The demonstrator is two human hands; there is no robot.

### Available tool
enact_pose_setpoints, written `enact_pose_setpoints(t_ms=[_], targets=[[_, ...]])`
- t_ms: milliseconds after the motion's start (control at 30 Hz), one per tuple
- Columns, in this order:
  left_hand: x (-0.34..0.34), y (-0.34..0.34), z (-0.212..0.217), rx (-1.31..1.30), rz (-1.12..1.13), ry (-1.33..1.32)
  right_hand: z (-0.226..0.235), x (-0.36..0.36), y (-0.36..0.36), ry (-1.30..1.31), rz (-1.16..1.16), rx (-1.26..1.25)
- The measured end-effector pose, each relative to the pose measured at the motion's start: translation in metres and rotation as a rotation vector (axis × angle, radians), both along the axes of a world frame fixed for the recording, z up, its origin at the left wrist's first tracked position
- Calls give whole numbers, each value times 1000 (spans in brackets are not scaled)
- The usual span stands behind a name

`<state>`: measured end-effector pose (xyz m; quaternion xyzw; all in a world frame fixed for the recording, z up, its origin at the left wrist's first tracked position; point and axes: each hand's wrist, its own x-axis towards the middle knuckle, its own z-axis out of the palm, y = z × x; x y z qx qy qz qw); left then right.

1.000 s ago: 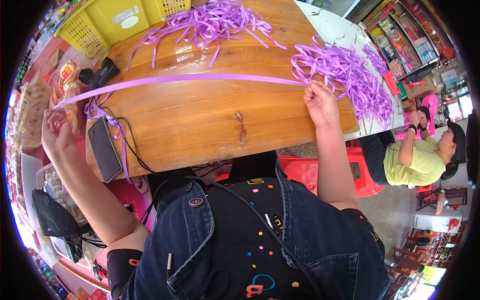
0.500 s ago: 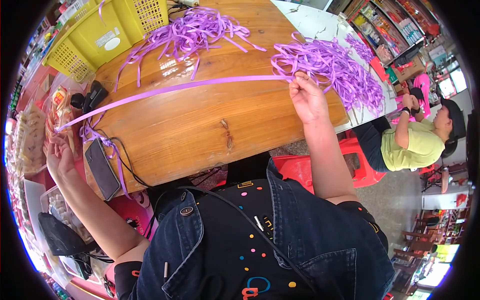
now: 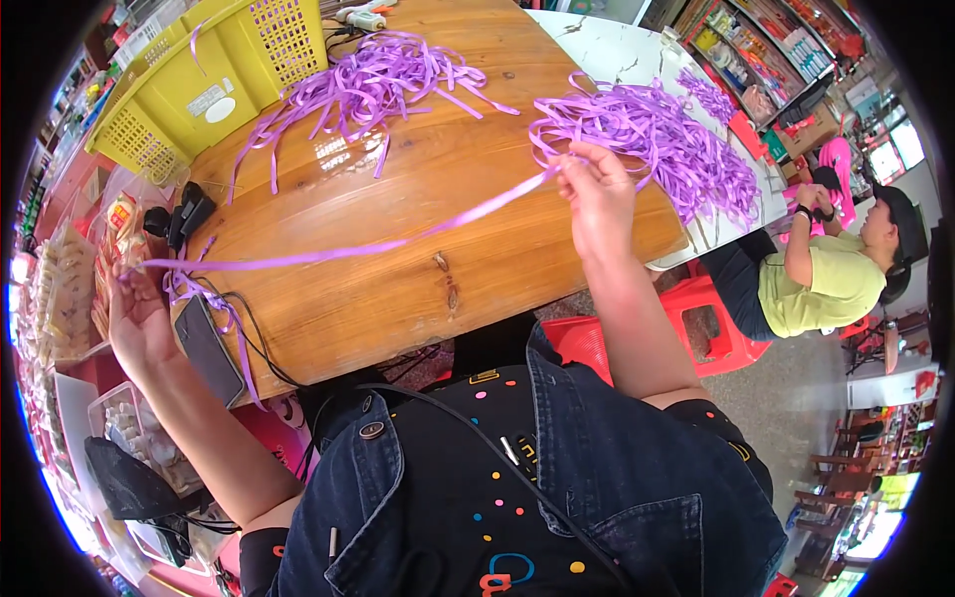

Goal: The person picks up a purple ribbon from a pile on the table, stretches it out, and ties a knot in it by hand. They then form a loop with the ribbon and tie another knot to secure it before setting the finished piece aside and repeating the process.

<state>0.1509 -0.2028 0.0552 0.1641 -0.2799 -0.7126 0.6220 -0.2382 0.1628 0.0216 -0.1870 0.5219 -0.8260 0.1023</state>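
In the head view, a brown wooden table is filling the middle of a cluttered shop-like room, with a white marbled surface adjoining its far right side. A yellow basket is standing at the far left, and a loose heap of purple ribbons is lying beside it. A larger ribbon pile is spreading over the right corner. One purple ribbon is stretching above the wood, sagging slightly between the hands. The left hand is pinching its left end beyond the table's edge; the right hand is clamping the other end between closed fingertips, near the larger pile. At right, a person in yellow-green is sitting.
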Motion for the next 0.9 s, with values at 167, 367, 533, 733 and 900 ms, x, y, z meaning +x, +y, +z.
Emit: enact_pose_setpoints(t_ms=[167, 367, 533, 733, 900], targets=[[-72, 97, 26, -161, -146, -180, 11, 39, -11, 320, 177, 158], [-126, 185, 19, -237, -540, -543, 12, 73, -14, 393, 359, 253], [-140, 211, 0, -170, -893, -677, 12, 98, -17, 432, 508, 282], [-151, 225, -9, -216, -834, -706, 15, 107, -15, 658, 488, 373], [-151, 224, -12, -142, -880, -738, 15, 107, -23, 1014, 325, 366]])
